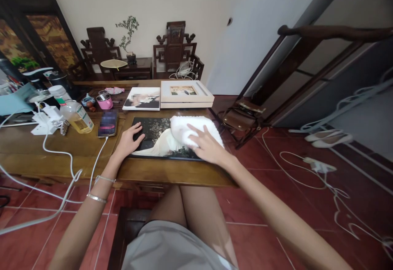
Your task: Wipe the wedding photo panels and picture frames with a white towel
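A large dark photo panel [153, 132] showing a pale gown lies flat near the table's front edge. My left hand [130, 139] rests on its left side, fingers spread and holding nothing. Over the panel's right part lies a white fluffy cloth [179, 127], which hides the picture beneath. My right hand [206, 144] presses down on this cloth, with some of it bunched up under the fingers; the thumb side is partly hidden.
Behind the panel stand a framed-photo box [187, 100] and a smaller photo print [143, 98]. Leftward are a phone [108, 123] on a charging cable, a bottle of yellowish liquid [76, 116], a pink cup [105, 100] and a power strip [46, 120]. A wooden chair [242, 114] stands right.
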Demonstrator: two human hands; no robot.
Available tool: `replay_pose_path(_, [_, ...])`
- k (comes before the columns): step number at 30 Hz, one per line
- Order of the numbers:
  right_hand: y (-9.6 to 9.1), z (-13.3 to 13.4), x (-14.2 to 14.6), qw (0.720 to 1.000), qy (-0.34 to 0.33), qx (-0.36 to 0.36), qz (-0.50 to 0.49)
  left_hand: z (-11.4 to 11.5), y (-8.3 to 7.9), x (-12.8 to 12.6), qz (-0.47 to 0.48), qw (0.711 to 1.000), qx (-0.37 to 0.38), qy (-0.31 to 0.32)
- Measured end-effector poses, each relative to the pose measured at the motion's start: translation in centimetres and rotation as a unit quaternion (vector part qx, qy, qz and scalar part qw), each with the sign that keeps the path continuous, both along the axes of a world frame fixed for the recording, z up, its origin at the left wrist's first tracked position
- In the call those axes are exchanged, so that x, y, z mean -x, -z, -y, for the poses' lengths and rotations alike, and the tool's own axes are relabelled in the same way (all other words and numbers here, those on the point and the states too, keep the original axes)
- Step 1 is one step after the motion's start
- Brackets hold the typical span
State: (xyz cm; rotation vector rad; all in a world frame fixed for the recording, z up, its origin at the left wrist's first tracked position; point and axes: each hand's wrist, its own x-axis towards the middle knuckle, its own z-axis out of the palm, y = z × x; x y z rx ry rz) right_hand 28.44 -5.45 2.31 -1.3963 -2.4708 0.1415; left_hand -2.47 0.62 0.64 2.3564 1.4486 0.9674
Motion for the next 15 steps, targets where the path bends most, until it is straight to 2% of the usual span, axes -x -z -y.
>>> replay_pose_path(4, [-0.5, 5.9, -0.1, 0.996, -0.085, 0.01, -0.016, 0.0, 0.1, 0.0, -0.007, 1.0, -0.003, 0.003])
replay_pose_path(7, [-0.4, 6.6, -0.5, 0.995, -0.098, 0.005, -0.022, -0.1, 0.3, 0.1, -0.014, 1.0, -0.007, 0.021])
replay_pose_path(10, [-0.1, 3.2, -0.8, 0.998, -0.057, 0.0, -0.022, -0.3, 0.5, 0.3, -0.022, 0.999, -0.005, 0.031])
replay_pose_path(15, [-0.1, -5.5, -0.6, 1.0, 0.025, 0.0, -0.013, -0.4, 0.5, 0.5, -0.012, 0.999, 0.009, 0.031])
